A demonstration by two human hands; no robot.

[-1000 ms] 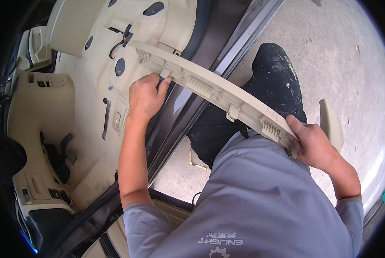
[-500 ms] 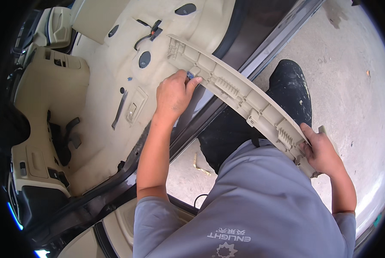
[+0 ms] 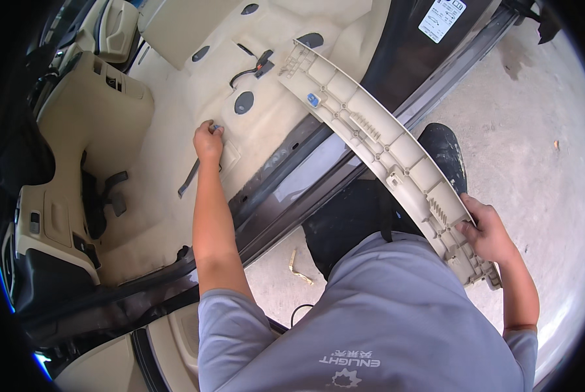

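Observation:
A long beige plastic sill trim panel lies slantwise before me, its ribbed underside facing up. My right hand grips its near end, thumb over the edge. One blue clip sits in the panel toward its far end. My left hand is down at the beige car carpet, fingers pinched on a second blue clip, which shows only in part. Beside that wrist lies a dark strip on the carpet.
The metal door sill runs diagonally under the panel. Wiring with a connector rises from the carpet. Pedals and the beige dashboard side are at left. A yellowish scrap lies on the concrete floor.
My left hand has left the clip on the panel and moved left and down to the blue clip on the carpet. My right hand keeps hold of the panel.

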